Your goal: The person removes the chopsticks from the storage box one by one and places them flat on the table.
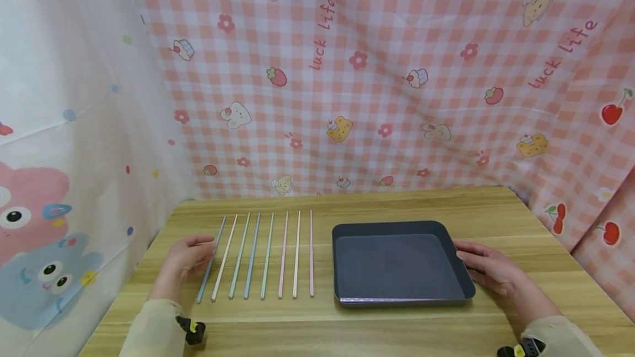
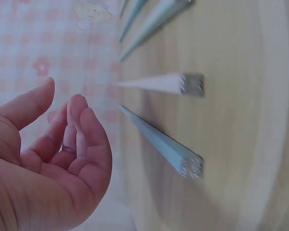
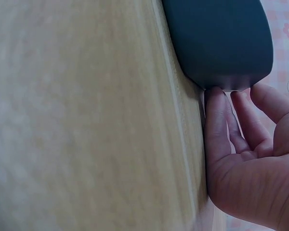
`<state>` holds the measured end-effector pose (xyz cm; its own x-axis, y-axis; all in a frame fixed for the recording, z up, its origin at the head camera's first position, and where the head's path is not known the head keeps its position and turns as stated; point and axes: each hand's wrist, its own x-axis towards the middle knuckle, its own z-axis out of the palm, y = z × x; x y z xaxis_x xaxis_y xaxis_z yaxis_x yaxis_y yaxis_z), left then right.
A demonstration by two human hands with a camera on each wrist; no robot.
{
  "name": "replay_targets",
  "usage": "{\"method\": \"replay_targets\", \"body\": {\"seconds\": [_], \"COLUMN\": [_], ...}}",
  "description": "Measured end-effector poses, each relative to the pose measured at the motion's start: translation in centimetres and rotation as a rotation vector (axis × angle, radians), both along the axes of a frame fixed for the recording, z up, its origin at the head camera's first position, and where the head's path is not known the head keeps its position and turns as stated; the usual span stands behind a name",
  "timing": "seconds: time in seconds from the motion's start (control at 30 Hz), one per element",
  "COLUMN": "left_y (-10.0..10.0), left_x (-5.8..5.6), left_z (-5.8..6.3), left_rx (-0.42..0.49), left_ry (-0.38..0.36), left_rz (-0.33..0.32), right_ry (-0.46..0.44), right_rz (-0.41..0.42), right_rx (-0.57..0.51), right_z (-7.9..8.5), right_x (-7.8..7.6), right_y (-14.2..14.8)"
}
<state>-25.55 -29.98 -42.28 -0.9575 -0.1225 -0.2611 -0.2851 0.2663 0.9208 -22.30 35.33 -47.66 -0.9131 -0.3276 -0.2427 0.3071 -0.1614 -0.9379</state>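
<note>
Several chopsticks lie side by side on the left half of the wooden table, in blue, cream, green and pink. My left hand (image 1: 186, 258) is beside the leftmost blue chopstick (image 1: 208, 271), fingers loosely bent. In the left wrist view, that blue chopstick (image 2: 166, 144) and a pale chopstick (image 2: 164, 83) lie apart from the left hand (image 2: 62, 168), which has nothing in it. A dark grey baking tray (image 1: 397, 303) sits right of the chopsticks. My right hand (image 1: 488, 269) touches its right side, thumb at the rim. The right wrist view shows extended fingertips (image 3: 215, 98) against the tray wall (image 3: 221, 43).
The wooden table (image 1: 278, 332) extends in front of the tray and chopsticks. A pink checked curtain (image 1: 317, 98) hangs behind the table's far edge, and a white printed curtain (image 1: 99, 142) hangs on the left.
</note>
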Motion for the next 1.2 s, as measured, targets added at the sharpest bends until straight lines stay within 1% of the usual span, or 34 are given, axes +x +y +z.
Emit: {"method": "replay_targets", "body": {"seconds": [0.2,0.37,0.6,0.87,1.03,1.2], "left_y": [1.8,4.0,7.2,10.5,12.5,14.5], "left_x": [0.1,0.3,0.6,0.9,1.2,1.2], "left_z": [1.0,2.0,2.9,3.2,3.3,3.1], "left_rx": [-0.005,0.002,-0.004,-0.025,-0.037,-0.042], "left_ry": [0.051,0.105,0.174,0.247,0.285,0.320], "left_rz": [-0.051,-0.119,-0.176,-0.204,-0.245,-0.294], "right_ry": [0.014,0.018,0.018,0.017,0.019,0.025], "right_rz": [0.005,0.004,-0.004,-0.008,-0.018,-0.019], "right_rx": [-0.005,-0.014,0.013,0.023,0.030,0.030], "right_z": [0.0,0.0,0.0,0.2,0.2,0.2], "right_x": [0.1,0.1,0.1,0.1,0.1,0.2], "right_y": [-0.1,-0.1,-0.2,-0.1,-0.1,-0.1]}}
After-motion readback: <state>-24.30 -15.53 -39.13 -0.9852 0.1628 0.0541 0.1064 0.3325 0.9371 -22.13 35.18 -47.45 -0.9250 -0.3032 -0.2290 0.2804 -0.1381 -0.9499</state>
